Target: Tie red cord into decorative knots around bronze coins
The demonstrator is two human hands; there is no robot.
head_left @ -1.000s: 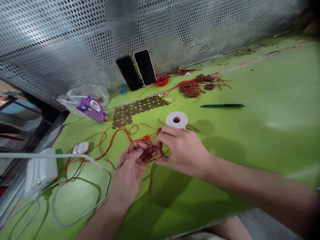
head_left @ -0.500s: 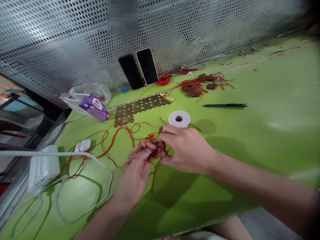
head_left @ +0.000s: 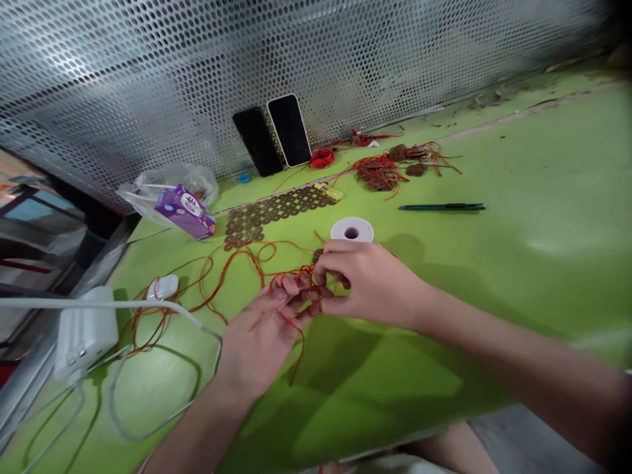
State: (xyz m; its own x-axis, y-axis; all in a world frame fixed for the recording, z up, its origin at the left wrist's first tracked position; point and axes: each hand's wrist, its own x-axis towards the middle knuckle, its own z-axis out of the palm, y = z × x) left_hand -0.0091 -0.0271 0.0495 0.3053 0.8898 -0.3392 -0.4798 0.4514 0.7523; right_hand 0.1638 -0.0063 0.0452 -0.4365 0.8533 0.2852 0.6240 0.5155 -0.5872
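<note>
Pinching close together over the middle of the bench (head_left: 518,276), the left hand (head_left: 261,336) and the right hand (head_left: 372,283) have a red cord (head_left: 301,341) between them. It loops over the curled left fingers, which seem to grip it under the thumb, and a loose tail hangs below. The right fingers look closed on it just beside the left fingertips, though the exact spot is too small to make out. More red strands (head_left: 224,271) lie across the bench to the left. The cord looks thin, soft and very light, likely easy to bend and quick to tangle; it should handle best pinched near the loops rather than by the limp tail.

A see-through plastic bag (head_left: 203,178) sits at the far left with something brownish inside, too blurred to name. A purple box (head_left: 172,209) lies at it, whether partly within I cannot tell, its contents hidden. A small white case (head_left: 165,288), crossed by red strands, looks closed. The white spool (head_left: 364,230) stands just beyond the right hand, which hides whatever is wound on it.
</note>
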